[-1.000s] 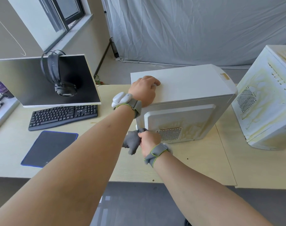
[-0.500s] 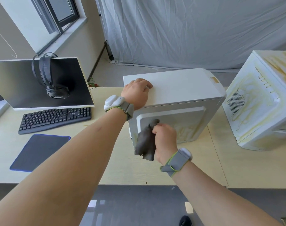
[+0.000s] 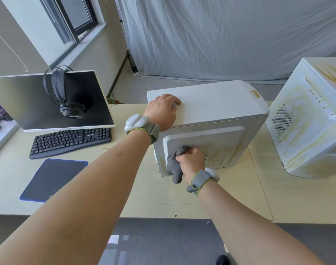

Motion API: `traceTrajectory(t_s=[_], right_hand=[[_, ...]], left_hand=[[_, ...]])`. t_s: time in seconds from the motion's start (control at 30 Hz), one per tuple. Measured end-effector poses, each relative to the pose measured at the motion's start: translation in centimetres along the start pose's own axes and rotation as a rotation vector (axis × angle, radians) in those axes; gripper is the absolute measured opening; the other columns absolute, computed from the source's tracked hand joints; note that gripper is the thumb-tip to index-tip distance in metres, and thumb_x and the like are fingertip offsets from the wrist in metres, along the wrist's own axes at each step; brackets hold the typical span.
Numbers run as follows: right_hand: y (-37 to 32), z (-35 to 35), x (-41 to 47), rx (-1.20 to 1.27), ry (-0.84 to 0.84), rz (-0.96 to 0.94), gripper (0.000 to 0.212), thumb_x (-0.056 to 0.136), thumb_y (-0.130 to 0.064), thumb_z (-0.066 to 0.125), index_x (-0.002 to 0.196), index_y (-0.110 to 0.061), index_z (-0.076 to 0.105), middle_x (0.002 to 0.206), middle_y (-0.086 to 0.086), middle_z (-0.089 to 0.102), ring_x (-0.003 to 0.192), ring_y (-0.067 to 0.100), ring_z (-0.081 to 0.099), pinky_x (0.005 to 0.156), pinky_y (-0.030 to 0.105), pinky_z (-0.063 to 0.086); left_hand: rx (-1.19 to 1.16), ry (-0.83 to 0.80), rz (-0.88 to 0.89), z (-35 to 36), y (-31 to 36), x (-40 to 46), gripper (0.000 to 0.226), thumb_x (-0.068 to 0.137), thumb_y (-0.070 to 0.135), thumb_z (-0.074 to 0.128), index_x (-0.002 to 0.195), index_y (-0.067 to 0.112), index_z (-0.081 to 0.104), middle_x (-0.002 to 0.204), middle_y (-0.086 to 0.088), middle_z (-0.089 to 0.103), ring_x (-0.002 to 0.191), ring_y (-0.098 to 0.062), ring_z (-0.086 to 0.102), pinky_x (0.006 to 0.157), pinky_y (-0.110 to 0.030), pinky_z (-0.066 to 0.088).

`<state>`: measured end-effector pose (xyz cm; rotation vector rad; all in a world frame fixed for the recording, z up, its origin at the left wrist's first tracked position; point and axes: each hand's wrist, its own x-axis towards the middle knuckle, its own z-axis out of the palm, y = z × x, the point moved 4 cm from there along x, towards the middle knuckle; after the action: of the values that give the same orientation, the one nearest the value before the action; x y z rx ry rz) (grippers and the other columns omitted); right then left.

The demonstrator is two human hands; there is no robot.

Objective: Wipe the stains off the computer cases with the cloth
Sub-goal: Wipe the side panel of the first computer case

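A white computer case (image 3: 217,106) stands on the wooden desk (image 3: 153,197), its near side panel smeared with yellowish stains toward the right. My left hand (image 3: 162,111) rests on the case's top near its left corner, fingers bent over the surface. My right hand (image 3: 192,162) grips a grey cloth (image 3: 174,167) and presses it against the lower left of the side panel. A second white case (image 3: 307,131), heavily streaked with yellow, stands to the right on the adjoining desk.
A monitor (image 3: 29,104) with black headphones (image 3: 65,92) hung on it stands at the left, with a black keyboard (image 3: 69,140) and a dark mouse pad (image 3: 52,178) in front. A white sheet (image 3: 220,35) hangs behind the desks.
My right hand with the cloth rose up the side panel, then came back down toward its lower left. My left hand stayed on the case's top.
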<state>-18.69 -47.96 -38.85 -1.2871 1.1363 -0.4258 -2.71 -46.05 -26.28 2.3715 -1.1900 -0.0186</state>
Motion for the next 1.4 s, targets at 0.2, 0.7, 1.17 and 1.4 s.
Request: traceTrajectory(t_s=[0.2, 0.7, 1.17, 1.4], right_hand=[[-3.4, -1.8, -1.5, 0.086, 0.067, -0.322, 0.014, 0.080, -0.009, 0.073, 0.081, -0.017, 0.061, 0.071, -0.007, 0.064, 0.066, 0.009, 0.059, 0.064, 0.024, 0.049], [-2.6, -5.8, 1.9, 0.108, 0.284, -0.250, 0.017, 0.076, -0.005, 0.068, 0.072, -0.014, 0.055, 0.061, -0.002, 0.050, 0.055, 0.014, 0.041, 0.047, 0.020, 0.034], [-0.6, -7.1, 4.4, 0.142, 0.328, -0.062, 0.022, 0.078, -0.005, 0.069, 0.065, -0.009, 0.053, 0.059, 0.003, 0.049, 0.054, 0.021, 0.043, 0.044, 0.023, 0.036], [4.1, -5.0, 5.0, 0.031, 0.163, 0.148, 0.013, 0.071, -0.014, 0.069, 0.067, -0.008, 0.059, 0.072, 0.016, 0.063, 0.073, 0.033, 0.062, 0.068, 0.049, 0.054]], left_hand=[[0.029, 0.000, -0.008, -0.1, 0.1, -0.2, 0.036, 0.101, 0.019, 0.038, 0.126, 0.032, 0.060, 0.142, 0.007, 0.051, 0.129, -0.022, 0.044, 0.107, -0.035, 0.032], [0.032, -0.003, -0.004, 0.1, 0.2, -0.2, 0.037, 0.099, 0.017, 0.036, 0.124, 0.030, 0.061, 0.141, 0.006, 0.051, 0.127, -0.023, 0.044, 0.106, -0.034, 0.031], [0.039, 0.005, -0.003, 0.1, 0.4, -0.1, 0.036, 0.101, 0.017, 0.036, 0.124, 0.029, 0.061, 0.141, 0.006, 0.052, 0.129, -0.023, 0.044, 0.106, -0.034, 0.030], [0.043, 0.011, -0.002, 0.1, 0.2, 0.0, 0.036, 0.101, 0.018, 0.036, 0.124, 0.030, 0.061, 0.141, 0.006, 0.051, 0.129, -0.023, 0.044, 0.106, -0.033, 0.029]])
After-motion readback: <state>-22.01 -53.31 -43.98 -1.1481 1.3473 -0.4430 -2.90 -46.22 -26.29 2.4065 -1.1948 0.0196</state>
